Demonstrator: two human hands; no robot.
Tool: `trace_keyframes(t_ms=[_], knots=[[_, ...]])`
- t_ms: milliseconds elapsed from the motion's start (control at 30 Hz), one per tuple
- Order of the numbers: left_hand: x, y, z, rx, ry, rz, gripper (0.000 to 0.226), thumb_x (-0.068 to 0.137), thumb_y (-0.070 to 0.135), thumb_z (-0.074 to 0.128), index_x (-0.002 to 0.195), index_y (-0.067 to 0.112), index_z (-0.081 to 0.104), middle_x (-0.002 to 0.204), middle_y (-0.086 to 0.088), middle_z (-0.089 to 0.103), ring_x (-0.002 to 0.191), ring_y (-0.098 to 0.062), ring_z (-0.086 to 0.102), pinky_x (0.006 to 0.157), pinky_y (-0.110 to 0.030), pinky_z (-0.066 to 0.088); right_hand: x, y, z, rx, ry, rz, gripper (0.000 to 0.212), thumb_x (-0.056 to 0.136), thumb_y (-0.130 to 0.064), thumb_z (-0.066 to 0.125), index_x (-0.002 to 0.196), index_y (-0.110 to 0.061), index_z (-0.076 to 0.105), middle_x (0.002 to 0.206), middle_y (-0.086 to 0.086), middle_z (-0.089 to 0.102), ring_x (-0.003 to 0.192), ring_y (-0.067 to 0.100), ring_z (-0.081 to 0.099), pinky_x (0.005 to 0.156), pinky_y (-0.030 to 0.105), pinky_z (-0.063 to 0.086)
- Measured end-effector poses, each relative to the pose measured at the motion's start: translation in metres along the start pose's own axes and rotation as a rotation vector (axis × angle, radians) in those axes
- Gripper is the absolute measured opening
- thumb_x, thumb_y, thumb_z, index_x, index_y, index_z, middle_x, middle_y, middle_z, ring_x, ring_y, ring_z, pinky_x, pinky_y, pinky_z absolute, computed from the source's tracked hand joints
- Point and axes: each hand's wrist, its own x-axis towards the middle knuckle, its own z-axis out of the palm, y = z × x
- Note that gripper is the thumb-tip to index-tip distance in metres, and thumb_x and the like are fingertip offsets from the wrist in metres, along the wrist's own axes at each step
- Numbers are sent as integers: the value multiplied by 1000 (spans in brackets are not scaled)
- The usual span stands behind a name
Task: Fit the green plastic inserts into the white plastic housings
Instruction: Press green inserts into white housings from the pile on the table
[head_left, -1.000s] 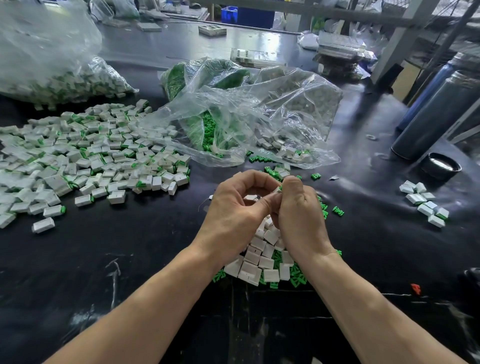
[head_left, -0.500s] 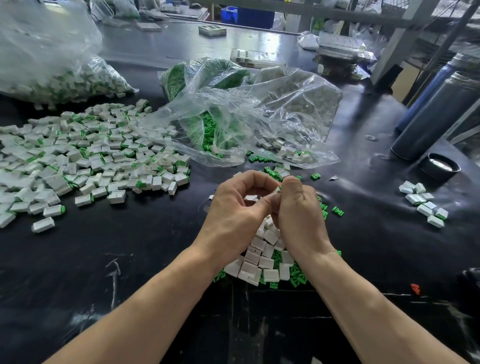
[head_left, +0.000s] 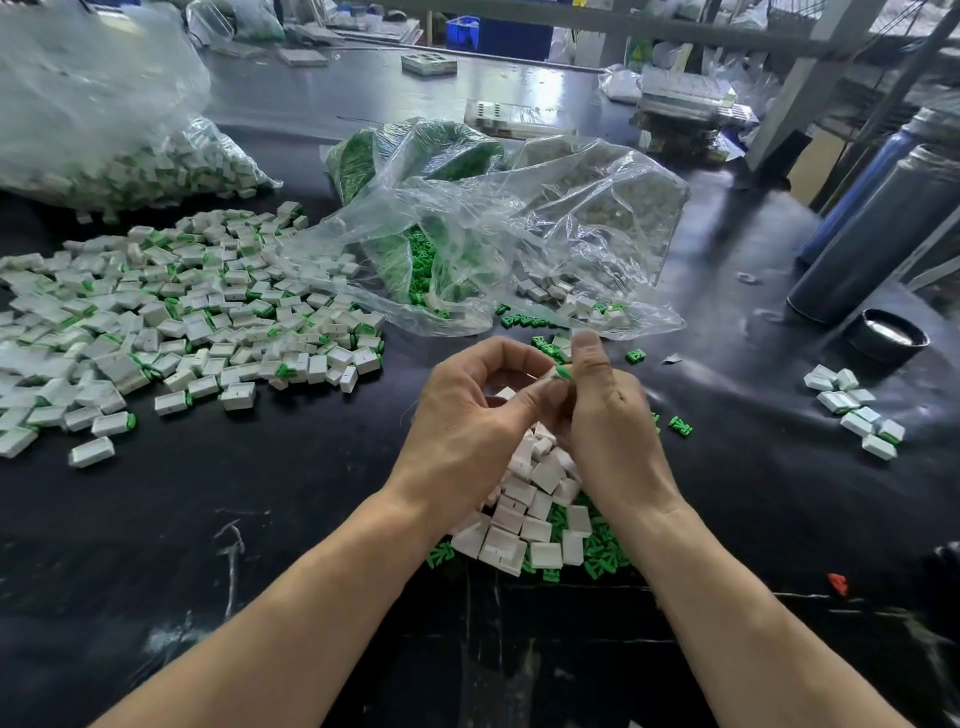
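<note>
My left hand (head_left: 467, 421) and my right hand (head_left: 608, 415) meet above a small heap of white housings (head_left: 530, 509) mixed with loose green inserts (head_left: 597, 556). Between the fingertips sits a small piece with a green insert (head_left: 563, 372) showing at its top. The left thumb and curled fingers pinch it, and the right thumb stands up beside it with the other right fingers curled round it. The white housing in the grip is mostly hidden by the fingers.
A wide spread of housings with green ends (head_left: 182, 322) covers the left of the black table (head_left: 260, 519). Clear bags (head_left: 493, 234) holding green inserts and white housings lie behind the hands. A small group of housings (head_left: 857, 410), a black cap (head_left: 888, 335) and dark cylinders (head_left: 883, 234) stand right.
My right thumb has lifted and straightened upward, and the green end of the held piece now shows between the fingertips. Both hands stay in the same place.
</note>
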Motion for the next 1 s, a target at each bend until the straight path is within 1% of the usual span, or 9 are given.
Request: trace_keyframes(t_ms=[100,267,400,533,633,733,900,933,1000], knots=[[3,-1,-6,47,40,10,10,90,24,78,97,19,73,95,1,75,93,-19,71,88,-40,60,3,-1,-12,-25,33,-110,56,109,-46,47,64,-17,64,61,-3,61,53,8,48,57,30,37],[5,0,-14,105,90,19,8,90,23,77,97,19,74,89,5,75,85,-10,71,80,-29,61,4,-2,-17,-33,1,-246,8,99,-26,71,93,-29,75,82,-10,74,69,4,63,65,27,49],[6,0,-15,111,78,15,8,90,17,77,97,15,74,88,4,76,84,-10,72,78,-23,59,4,-3,-16,-105,-3,-242,17,96,-17,74,93,-33,75,88,-15,77,83,7,71,80,31,57],[6,0,-15,117,67,6,11,89,15,77,99,15,73,89,1,75,83,-11,71,75,-17,55,4,-2,-17,-155,1,-206,3,97,-22,73,98,-23,76,84,-11,75,78,5,68,76,24,56],[6,-2,-15,125,50,-3,16,90,17,77,104,23,73,91,-6,73,86,-22,70,76,-28,60,4,-1,-16,-179,10,-201,4,97,-23,71,96,-21,74,81,-9,74,76,3,66,73,22,54],[6,-2,-17,172,35,6,13,91,19,77,100,28,74,85,-3,71,84,-24,68,75,-36,61,5,0,-14,-180,14,-179,4,97,-23,71,94,-22,74,78,-8,73,71,1,63,71,23,53],[12,-9,-38,574,104,-12,8,92,27,75,93,35,72,81,16,68,75,3,64,62,-10,47,8,5,-21,-170,63,-132,11,98,-32,72,88,-27,73,77,-9,73,67,4,63,67,27,56],[14,-10,-44,683,136,-19,6,92,28,75,93,34,72,81,17,67,76,3,63,66,-10,46,10,6,-23,-169,72,-119,12,98,-33,72,87,-27,73,76,-8,73,66,4,61,67,30,55],[18,-10,-53,849,217,-35,5,90,29,76,93,32,73,90,15,67,82,-4,62,76,-24,51,11,7,-26,-171,84,-100,14,98,-32,72,86,-25,74,72,-9,70,63,5,59,65,31,52]])
